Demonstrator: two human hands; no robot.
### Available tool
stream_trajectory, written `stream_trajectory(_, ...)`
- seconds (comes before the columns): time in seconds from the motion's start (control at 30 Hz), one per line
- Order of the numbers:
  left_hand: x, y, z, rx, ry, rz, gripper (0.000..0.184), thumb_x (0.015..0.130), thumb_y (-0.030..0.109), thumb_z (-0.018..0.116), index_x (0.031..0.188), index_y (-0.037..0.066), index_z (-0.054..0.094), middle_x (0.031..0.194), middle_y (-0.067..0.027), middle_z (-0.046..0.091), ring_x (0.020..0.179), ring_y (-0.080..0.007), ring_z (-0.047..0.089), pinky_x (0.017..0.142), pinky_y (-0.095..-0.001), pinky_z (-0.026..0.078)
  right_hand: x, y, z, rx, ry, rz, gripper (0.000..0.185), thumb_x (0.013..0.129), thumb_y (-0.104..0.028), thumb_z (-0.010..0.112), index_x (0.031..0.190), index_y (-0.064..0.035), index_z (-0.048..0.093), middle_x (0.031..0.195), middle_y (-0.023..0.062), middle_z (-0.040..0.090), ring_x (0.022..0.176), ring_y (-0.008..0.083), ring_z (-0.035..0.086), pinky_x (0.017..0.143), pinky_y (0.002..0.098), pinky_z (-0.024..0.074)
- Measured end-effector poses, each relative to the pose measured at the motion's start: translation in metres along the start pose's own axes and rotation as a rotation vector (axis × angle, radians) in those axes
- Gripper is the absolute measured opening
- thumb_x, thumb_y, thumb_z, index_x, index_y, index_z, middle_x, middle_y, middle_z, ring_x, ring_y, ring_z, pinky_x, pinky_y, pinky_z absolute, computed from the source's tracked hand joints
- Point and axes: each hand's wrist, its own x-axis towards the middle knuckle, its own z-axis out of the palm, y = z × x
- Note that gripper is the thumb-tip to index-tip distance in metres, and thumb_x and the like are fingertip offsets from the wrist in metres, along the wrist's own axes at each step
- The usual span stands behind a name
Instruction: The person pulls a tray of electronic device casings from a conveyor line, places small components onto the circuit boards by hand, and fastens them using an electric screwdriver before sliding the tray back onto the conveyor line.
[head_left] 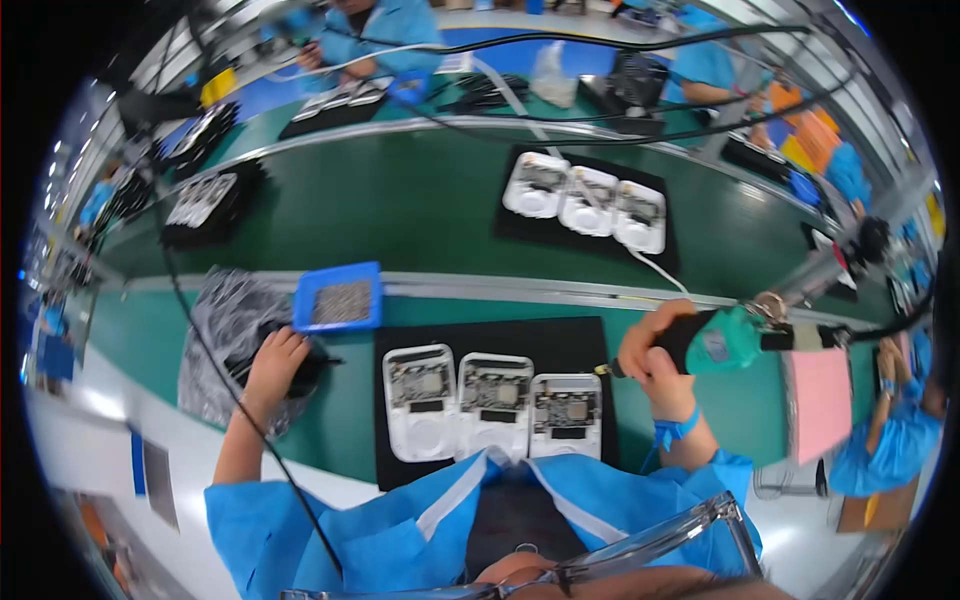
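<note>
My right hand [655,352] is wrapped round a green and black electric screwdriver [722,340], its bit pointing left toward the white device housings. Three of these open housings with circuit boards, a left one [420,402], a middle one [494,405] and a right one [566,415], lie side by side on a black mat [500,333] before me. Over at the left, my left hand [274,372] is closed over dark parts [312,368] beside a clear plastic bag [215,340]. What its fingers grip is hidden.
A blue tray [338,297] of small screws stands above my left hand. Beyond the metal rail, the green conveyor [400,200] carries another black tray with three white housings [588,203]. Pink sheets [820,400] lie at the right. Cables hang across the view; co-workers sit opposite and at right.
</note>
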Motion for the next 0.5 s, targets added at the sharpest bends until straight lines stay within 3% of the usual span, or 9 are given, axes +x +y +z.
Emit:
stream_trajectory(0.13, 0.004, -0.01, 0.006, -0.097, 0.028, 0.02, 0.035, 0.08, 0.007, 0.051, 0.114, 0.004, 0.055, 0.112, -0.0197, 0.055, 0.108, -0.035, 0.051, 0.094, -0.0433, 0.041, 0.001, -0.004, -0.016, -0.004, 0.022, -0.025, 0.029, 0.082, -0.01, 0.063, 0.101, -0.0033, 0.043, 0.064, 0.0063, 0.052, 0.053, 0.0118, 0.047, 0.048, 0.0246, 0.0378)
stream_trajectory(0.23, 0.001, -0.005, 0.028, -0.102, 0.307, -0.093, 0.019, 0.079, 0.003, 0.056, 0.098, 0.001, 0.06, 0.106, -0.0139, 0.056, 0.1, -0.031, 0.055, 0.085, -0.0406, 0.046, -0.005, -0.004, -0.028, 0.01, 0.088, -0.018, 0.028, 0.081, -0.008, 0.064, 0.1, -0.0029, 0.044, 0.064, 0.006, 0.052, 0.054, 0.0116, 0.048, 0.048, 0.0243, 0.0377)
stream_trajectory(0.27, 0.009, 0.006, 0.03, -0.209, 0.409, -0.135, 0.019, 0.08, 0.001, 0.055, 0.099, 0.0, 0.06, 0.105, -0.0144, 0.057, 0.1, -0.032, 0.055, 0.085, -0.0398, 0.046, -0.007, -0.004, -0.035, -0.01, 0.066, 0.011, 0.03, 0.081, -0.007, 0.064, 0.102, -0.0023, 0.044, 0.065, 0.0057, 0.052, 0.054, 0.0114, 0.048, 0.048, 0.0247, 0.0386)
stream_trajectory(0.33, 0.031, 0.065, -0.012, -0.419, 0.588, -0.242, 0.02, 0.082, -0.003, 0.055, 0.101, -0.002, 0.059, 0.104, -0.0154, 0.057, 0.099, -0.0339, 0.056, 0.085, -0.0382, 0.045, -0.011, -0.003, -0.035, -0.003, 0.104, 0.008, 0.032, 0.081, -0.006, 0.065, 0.105, -0.001, 0.045, 0.068, 0.0052, 0.054, 0.056, 0.011, 0.05, 0.049, 0.0248, 0.0408)
stream_trajectory(0.37, 0.046, 0.09, -0.027, -0.533, 0.587, -0.186, 0.02, 0.085, -0.004, 0.056, 0.103, -0.001, 0.061, 0.101, -0.0148, 0.058, 0.095, -0.0316, 0.057, 0.084, -0.0359, 0.046, -0.012, 0.0, -0.042, -0.019, 0.044, 0.019, 0.032, 0.081, -0.005, 0.065, 0.106, -0.0002, 0.045, 0.072, 0.0056, 0.056, 0.059, 0.0106, 0.052, 0.051, 0.0246, 0.0432)
stream_trajectory(0.4, 0.063, 0.124, -0.048, -0.667, 0.607, -0.115, 0.021, 0.08, -0.007, 0.059, 0.101, -0.001, 0.062, 0.095, -0.0138, 0.06, 0.088, -0.0292, 0.06, 0.081, -0.0346, 0.048, -0.015, 0.0, -0.04, -0.004, 0.05, 0.024, 0.032, 0.08, -0.005, 0.065, 0.105, -0.0001, 0.046, 0.072, 0.0054, 0.056, 0.06, 0.0106, 0.053, 0.052, 0.0244, 0.0435)
stream_trajectory(0.47, 0.089, 0.187, -0.065, -1.076, 0.434, -0.109, 0.022, 0.078, -0.003, 0.066, 0.099, 0.003, 0.063, 0.093, -0.0144, 0.062, 0.088, -0.0294, 0.062, 0.075, -0.0358, 0.05, -0.015, 0.001, -0.033, 0.026, 0.05, 0.019, 0.031, 0.08, -0.004, 0.066, 0.104, 0.0, 0.047, 0.074, 0.0051, 0.057, 0.061, 0.0104, 0.054, 0.053, 0.024, 0.0443)
stream_trajectory(0.5, 0.104, 0.21, -0.068, -1.102, 0.396, 0.071, 0.02, 0.078, -0.002, 0.066, 0.097, 0.002, 0.062, 0.093, -0.0146, 0.062, 0.087, -0.0304, 0.062, 0.075, -0.0366, 0.05, -0.017, 0.0, -0.032, 0.014, 0.07, 0.044, 0.031, 0.078, -0.002, 0.067, 0.102, -0.0004, 0.049, 0.075, 0.0037, 0.058, 0.065, 0.0095, 0.054, 0.058, 0.0237, 0.0443)
